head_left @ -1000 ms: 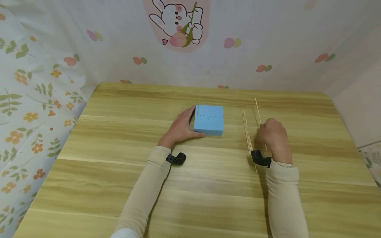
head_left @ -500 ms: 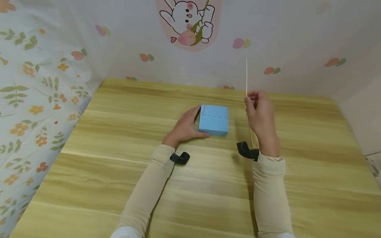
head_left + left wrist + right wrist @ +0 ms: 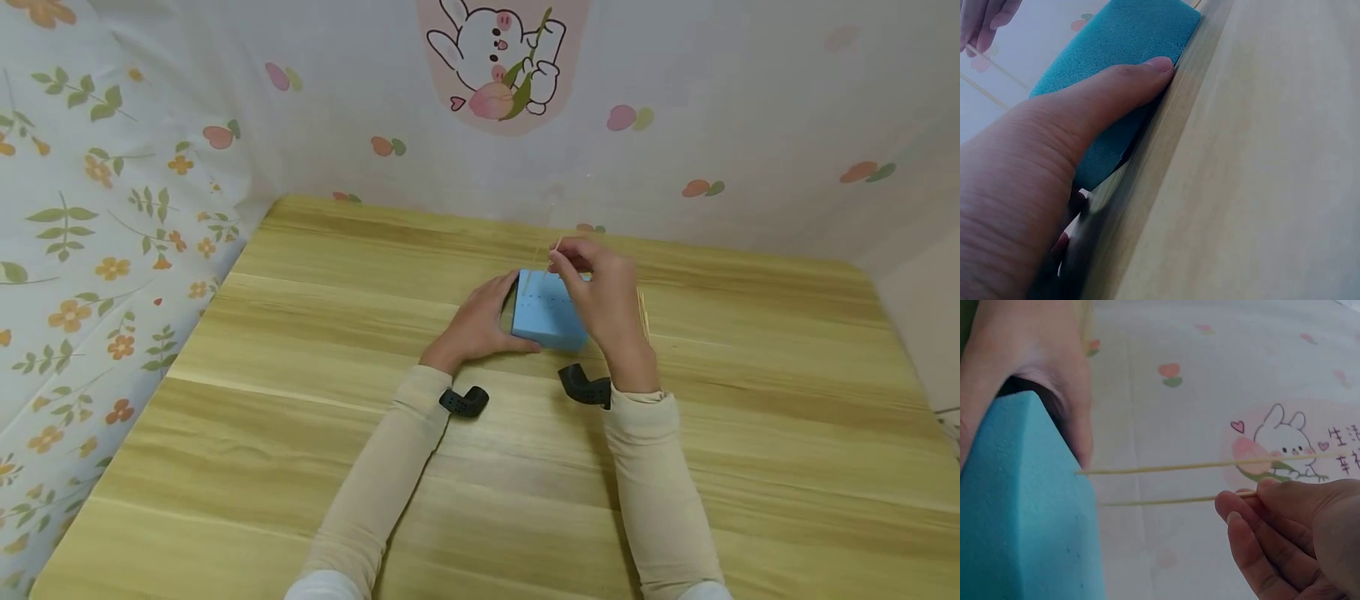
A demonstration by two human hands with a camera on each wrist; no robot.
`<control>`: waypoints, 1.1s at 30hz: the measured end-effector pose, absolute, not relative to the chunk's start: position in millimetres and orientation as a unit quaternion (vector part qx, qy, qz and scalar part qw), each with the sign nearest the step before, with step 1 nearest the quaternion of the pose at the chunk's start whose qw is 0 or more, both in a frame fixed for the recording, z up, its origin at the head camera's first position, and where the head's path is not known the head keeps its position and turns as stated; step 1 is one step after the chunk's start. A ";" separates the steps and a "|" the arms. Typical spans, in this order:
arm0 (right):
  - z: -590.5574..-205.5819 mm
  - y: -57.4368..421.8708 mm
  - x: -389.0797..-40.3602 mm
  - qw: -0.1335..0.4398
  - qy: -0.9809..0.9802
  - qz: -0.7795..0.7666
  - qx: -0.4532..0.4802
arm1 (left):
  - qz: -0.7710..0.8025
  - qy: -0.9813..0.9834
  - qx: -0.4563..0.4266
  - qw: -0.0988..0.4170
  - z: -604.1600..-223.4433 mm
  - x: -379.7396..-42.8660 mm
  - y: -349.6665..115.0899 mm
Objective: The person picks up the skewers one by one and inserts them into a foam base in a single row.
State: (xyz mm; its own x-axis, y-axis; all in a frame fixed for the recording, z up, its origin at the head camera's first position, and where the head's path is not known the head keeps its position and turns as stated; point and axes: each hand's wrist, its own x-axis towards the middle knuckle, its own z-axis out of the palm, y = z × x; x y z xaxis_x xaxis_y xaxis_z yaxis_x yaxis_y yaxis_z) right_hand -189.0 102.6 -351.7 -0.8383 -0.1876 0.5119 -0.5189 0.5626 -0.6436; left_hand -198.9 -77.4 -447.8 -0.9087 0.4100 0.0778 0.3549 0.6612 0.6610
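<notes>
A blue foam block (image 3: 547, 321) with small dark holes in its top face lies on the table. My left hand (image 3: 480, 321) grips its left side, the thumb (image 3: 1129, 81) along the front face. One thin wooden skewer (image 3: 1147, 469) stands upright in the block near its back left corner. Between thumb and fingertips my right hand (image 3: 606, 292) pinches a second skewer (image 3: 1166, 502), held above the top face beside the standing one. Whether its lower tip touches the foam, I cannot tell.
More skewers (image 3: 643, 312) lie on the wooden table (image 3: 750, 375) right of the block, partly hidden by my right hand. A patterned cloth (image 3: 337, 83) hangs behind the table and along its left side. Black wrist cameras (image 3: 465, 402) sit on both wrists.
My right hand has lifted a skewer from beside the loose ones and carried it left, over the block. The left hand keeps its grip on the block. The head view has shifted slightly.
</notes>
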 end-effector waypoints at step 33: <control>-367.0 96.6 -193.6 0.164 -0.893 0.360 0.217 | 0.351 0.912 0.209 0.036 -452.0 -199.9 -78.0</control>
State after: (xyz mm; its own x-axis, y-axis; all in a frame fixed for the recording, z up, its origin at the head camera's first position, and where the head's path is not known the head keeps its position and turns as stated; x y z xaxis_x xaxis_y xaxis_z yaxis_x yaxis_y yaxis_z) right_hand -193.6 96.6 -367.0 -0.8522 -0.2688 0.4488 -0.5049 0.6474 -0.5709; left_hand -199.9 -78.0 -452.0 -0.9104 0.4059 0.0805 0.3550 0.6662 0.6558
